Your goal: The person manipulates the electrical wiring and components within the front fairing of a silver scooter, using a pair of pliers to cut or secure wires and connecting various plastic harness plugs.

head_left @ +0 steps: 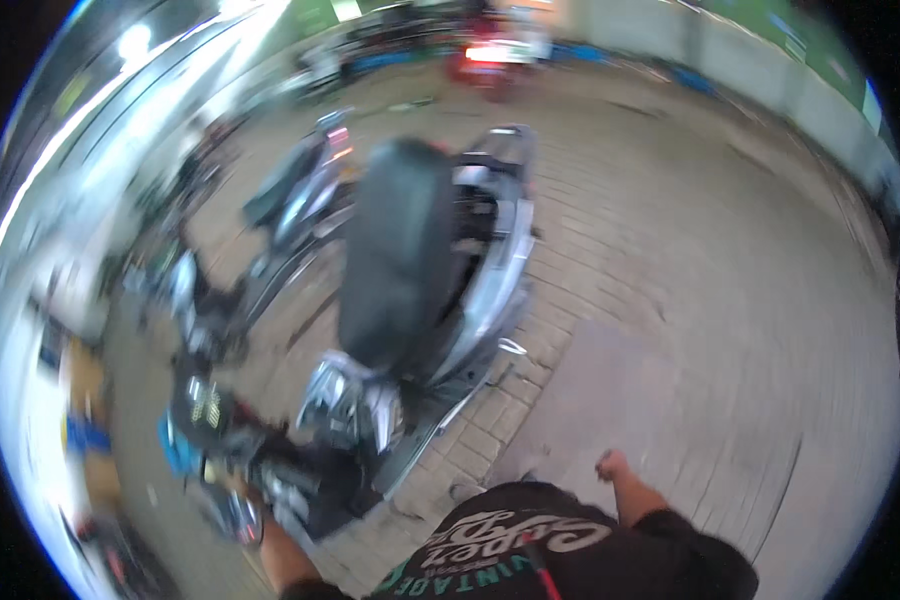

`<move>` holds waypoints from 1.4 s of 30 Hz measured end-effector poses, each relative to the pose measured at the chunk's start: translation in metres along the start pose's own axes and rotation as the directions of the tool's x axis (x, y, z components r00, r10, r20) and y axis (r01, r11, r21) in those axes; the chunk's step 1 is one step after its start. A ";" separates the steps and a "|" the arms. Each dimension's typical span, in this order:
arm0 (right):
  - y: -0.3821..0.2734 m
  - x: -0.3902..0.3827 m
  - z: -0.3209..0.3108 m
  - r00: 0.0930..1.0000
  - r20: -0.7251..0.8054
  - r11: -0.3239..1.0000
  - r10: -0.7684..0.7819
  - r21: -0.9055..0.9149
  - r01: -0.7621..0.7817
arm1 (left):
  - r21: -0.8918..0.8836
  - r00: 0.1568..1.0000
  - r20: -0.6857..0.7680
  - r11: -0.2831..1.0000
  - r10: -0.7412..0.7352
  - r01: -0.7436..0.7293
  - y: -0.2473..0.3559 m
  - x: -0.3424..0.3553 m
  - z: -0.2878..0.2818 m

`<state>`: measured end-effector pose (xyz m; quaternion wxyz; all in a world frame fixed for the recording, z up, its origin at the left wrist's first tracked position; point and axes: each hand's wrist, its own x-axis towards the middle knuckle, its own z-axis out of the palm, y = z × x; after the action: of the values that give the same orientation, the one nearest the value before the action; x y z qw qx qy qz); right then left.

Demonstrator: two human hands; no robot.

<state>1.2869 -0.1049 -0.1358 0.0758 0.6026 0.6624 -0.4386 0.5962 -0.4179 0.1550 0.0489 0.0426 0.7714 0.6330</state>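
A grey-blue scooter [515, 265] stands before me on the left. Its long black seat [395, 250] looks raised and tipped to the left, baring the dark space under it [470, 215]. My left hand [234, 482] is closed at the scooter's handlebar, beside a round mirror [242, 522]; blur hides part of its fingers. Out over the paving to the right, my right hand [613, 465] is away from the scooter, its fingers curled in. Whatever it may hold cannot be made out.
Another scooter [305, 190] is parked close on the left. Farther off is a red vehicle [485, 65] with a lit tail light. Brick paving [610, 240] runs to a pale wall [750, 75] on the right. Boxes [88, 430] stand along the left side.
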 end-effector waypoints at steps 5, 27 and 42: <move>-0.005 0.008 -0.017 0.888 0.405 0.720 -0.218 -0.547 0.427 | 0.233 0.986 -0.124 0.970 0.108 -0.077 0.019 -0.011 0.020; -0.431 -0.120 0.067 0.933 -0.233 0.783 -0.276 0.509 0.358 | 0.034 0.978 0.172 0.991 0.120 -0.128 0.034 -0.005 0.007; -0.590 -0.232 0.083 0.763 -0.548 0.901 -0.343 0.040 0.433 | 0.119 0.761 0.192 0.755 0.619 -0.644 0.036 0.087 -0.040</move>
<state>0.8018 -0.2643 0.2491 -0.2516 0.5530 0.7293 -0.3147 0.5047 -0.4383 0.1960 -0.1177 0.3497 0.7593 0.5360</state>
